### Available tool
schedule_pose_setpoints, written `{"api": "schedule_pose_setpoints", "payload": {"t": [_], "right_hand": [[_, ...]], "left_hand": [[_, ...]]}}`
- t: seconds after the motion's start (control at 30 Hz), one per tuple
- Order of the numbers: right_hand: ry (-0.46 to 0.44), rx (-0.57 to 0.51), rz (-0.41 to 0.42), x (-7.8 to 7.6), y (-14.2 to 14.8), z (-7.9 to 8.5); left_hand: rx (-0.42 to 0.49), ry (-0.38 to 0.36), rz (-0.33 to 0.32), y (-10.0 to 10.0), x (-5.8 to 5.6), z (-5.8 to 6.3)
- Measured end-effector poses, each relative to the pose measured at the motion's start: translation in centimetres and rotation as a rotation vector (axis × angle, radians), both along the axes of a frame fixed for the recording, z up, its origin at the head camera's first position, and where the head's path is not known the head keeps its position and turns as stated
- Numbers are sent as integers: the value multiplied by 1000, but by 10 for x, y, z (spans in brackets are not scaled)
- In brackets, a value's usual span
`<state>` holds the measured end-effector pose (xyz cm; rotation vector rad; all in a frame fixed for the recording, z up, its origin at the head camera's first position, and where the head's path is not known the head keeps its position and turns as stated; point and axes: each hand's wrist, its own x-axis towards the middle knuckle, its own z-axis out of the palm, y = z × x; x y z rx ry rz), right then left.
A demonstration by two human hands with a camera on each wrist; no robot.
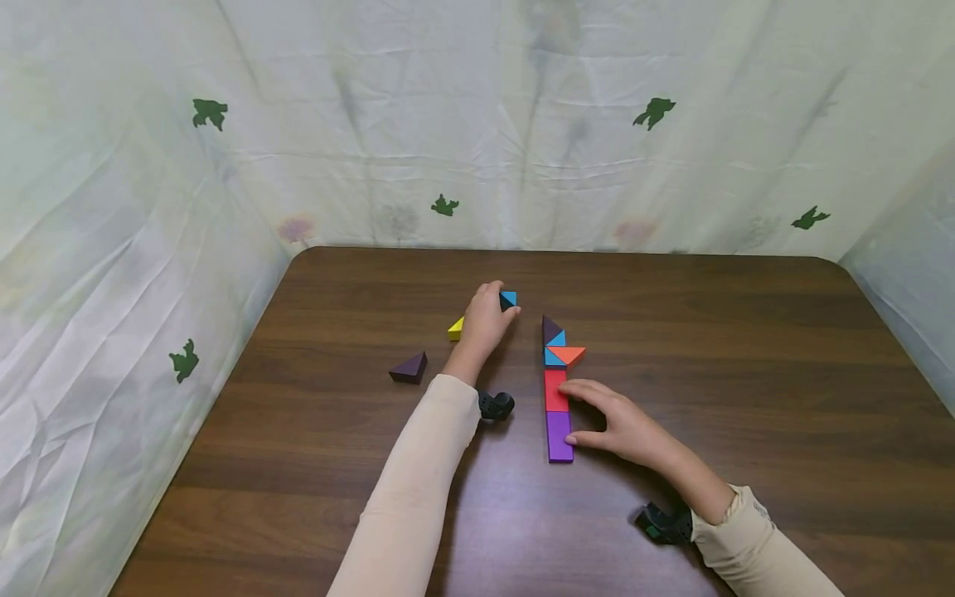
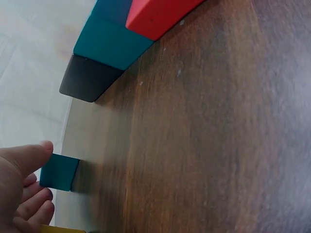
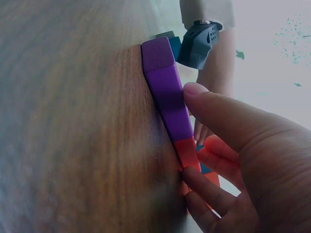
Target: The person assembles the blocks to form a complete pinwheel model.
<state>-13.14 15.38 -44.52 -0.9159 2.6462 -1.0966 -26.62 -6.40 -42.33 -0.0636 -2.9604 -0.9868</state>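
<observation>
Blue block point(image 1: 511, 297): near far edge of wooden table point(image 1: 746, 356) | left hand point(image 1: 487, 319): thumb and fingers clamped on it | right hand point(image 1: 628, 424): thumb and fingers apart, touching purple block point(image 1: 559, 438) and red block point(image 1: 555, 391), presumably keeping them aligned

Block row point(image 1: 555, 391) on table point(image 1: 746, 373), cloth point(image 1: 477, 116) behind

The left arm point(image 1: 418, 481) reaches forward, the left hand point(image 1: 485, 319) with fingers point(image 2: 36, 204) bent opposite the thumb point(image 2: 29, 158). The right arm point(image 1: 694, 481) slants inward, the right hand point(image 1: 630, 427) spreading thumb and fingers.
</observation>
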Motion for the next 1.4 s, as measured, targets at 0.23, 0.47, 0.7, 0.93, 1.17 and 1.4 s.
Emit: {"api": "schedule_pose_setpoints", "payload": {"t": [0.23, 0.47, 0.7, 0.93, 1.17, 1.4], "right_hand": [[8, -12, 7, 0, 0, -1], [8, -13, 7, -1, 0, -1], [1, -12, 7, -1, -1, 0], [0, -12, 5, -1, 0, 1], [4, -20, 8, -2, 1, 1], [7, -22, 9, -2, 1, 0]], "left_hand": [[-25, 22, 15, 1, 0, -1], [-52, 22, 12, 1, 0, -2], [-35, 51, -5, 2, -1, -2], [-9, 59, -105, -5, 0, 4], [-10, 4, -223, -11, 5, 11], [46, -69, -317, -13, 10, 8]]}}
